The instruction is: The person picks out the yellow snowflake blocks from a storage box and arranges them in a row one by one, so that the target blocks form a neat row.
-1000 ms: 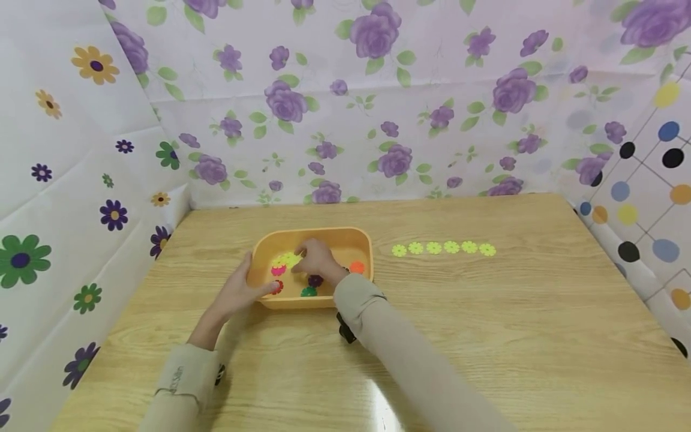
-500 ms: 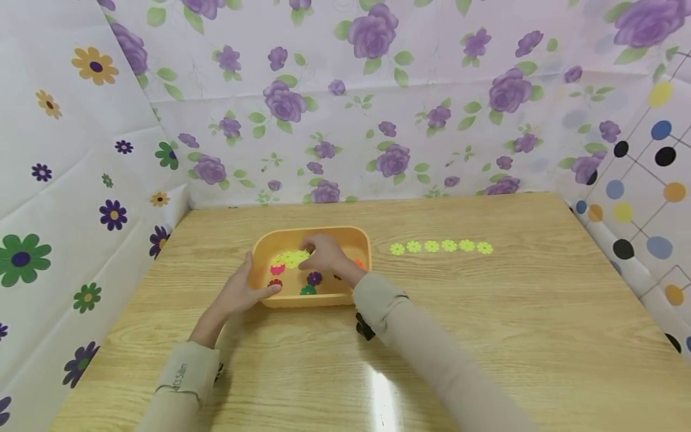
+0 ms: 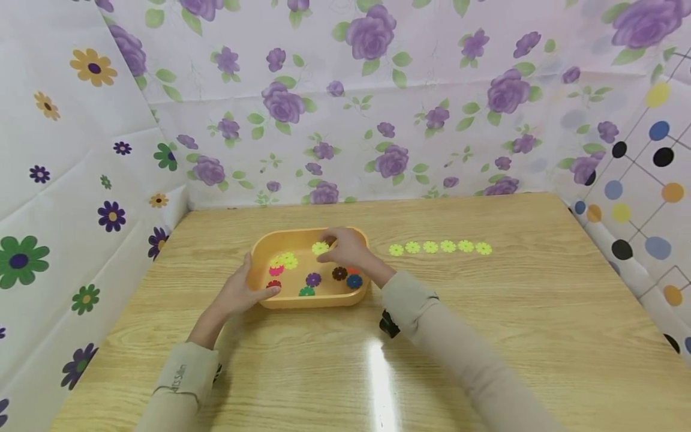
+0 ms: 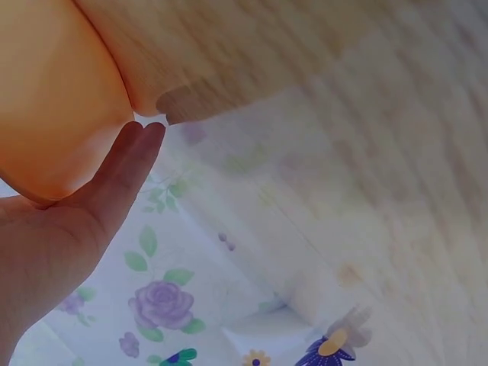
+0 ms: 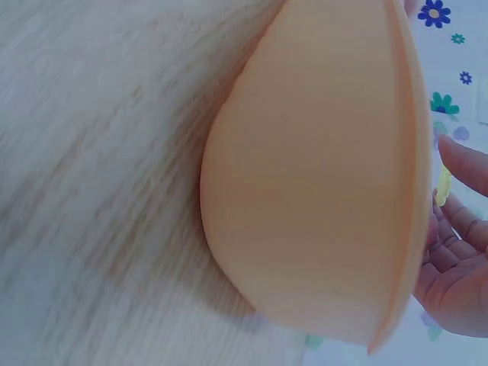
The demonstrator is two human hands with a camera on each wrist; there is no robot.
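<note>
A: Tray (image 3: 318,302) position?
B: On the table (image 3: 302,360), before the rear cloth (image 3: 324,144).
A: And the flower row (image 3: 430,246)?
B: On the table, right of the tray; loose flowers (image 3: 314,279) lie inside the tray.

The left grip (image 3: 239,291) partly hides a red flower (image 3: 273,284).

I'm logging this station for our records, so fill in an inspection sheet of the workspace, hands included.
Surface: wood-grain table, with a bright glare streak near the front.
Job's things: orange tub holding flowers of several colours; six yellow flowers in a row on the table, right of the tub.
Clutter: nothing seen.
Hands: left hand grips the tub's left end; right hand pinches a yellow flower over the tub.
Cables: nothing seen.
Surroundings: rose-print sheet behind, daisy-print sheet left, dotted sheet right.
</note>
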